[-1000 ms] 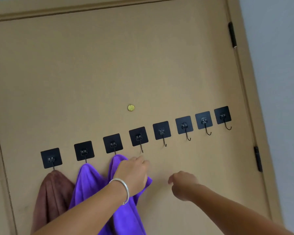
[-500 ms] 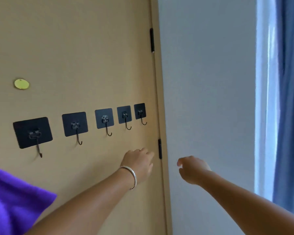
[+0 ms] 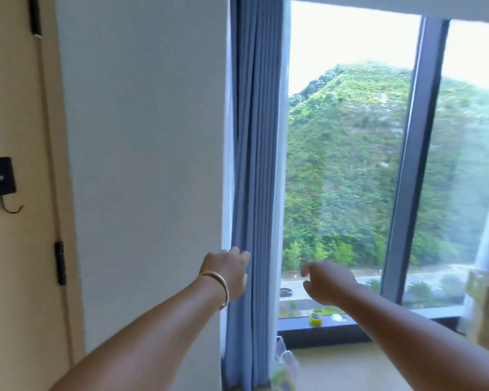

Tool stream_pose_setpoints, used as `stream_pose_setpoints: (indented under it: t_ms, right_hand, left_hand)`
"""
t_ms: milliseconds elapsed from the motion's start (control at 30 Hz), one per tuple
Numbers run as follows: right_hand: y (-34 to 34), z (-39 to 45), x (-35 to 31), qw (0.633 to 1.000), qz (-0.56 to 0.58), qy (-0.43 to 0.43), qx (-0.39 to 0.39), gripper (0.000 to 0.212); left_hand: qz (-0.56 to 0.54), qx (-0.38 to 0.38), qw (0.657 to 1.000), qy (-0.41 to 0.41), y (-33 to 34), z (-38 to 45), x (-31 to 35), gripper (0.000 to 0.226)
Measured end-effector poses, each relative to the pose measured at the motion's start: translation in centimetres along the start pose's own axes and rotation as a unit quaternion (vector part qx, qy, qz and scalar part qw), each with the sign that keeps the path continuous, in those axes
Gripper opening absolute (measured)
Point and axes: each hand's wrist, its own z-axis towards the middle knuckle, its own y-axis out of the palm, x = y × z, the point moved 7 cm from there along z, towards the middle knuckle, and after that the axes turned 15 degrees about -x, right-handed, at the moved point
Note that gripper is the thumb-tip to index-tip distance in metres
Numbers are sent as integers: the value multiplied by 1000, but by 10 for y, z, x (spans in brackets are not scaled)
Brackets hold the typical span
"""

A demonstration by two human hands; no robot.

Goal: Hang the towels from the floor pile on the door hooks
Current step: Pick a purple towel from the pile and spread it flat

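The dark window sill (image 3: pixel 359 325) carries a yellow-green object (image 3: pixel 315 318); pale floor (image 3: pixel 347 371) lies below.

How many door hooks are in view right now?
1. A single hook shows on the door at the far left edge of the frame, and it is bare. Any others lie beyond that edge, out of view. No towel is visible.

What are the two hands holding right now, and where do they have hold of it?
Nothing. The left hand and right hand both reach out bare, fingers loosely curled, in front of the curtain and window.
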Motion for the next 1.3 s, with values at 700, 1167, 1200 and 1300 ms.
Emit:
stream_pose_setpoints:
  t_ms: [700,1167,1200,1300]
  right_hand:
    - [13,-414,480,881,66,468,-17,25]
    - [29,-535,605,815,44,578,1,52]
    - [27,-535,615,811,41,584,1,55]
    - [18,-533,648,798,42,601,11,59]
  left_hand:
    - [-33,110,883,454,-114,-15,614,38]
    - [-21,108,828,549,-135,-28,820,42]
    - [-17,110,825,554,-138,-22,833,43]
    - [-11,115,812,572,-149,-1,871,48]
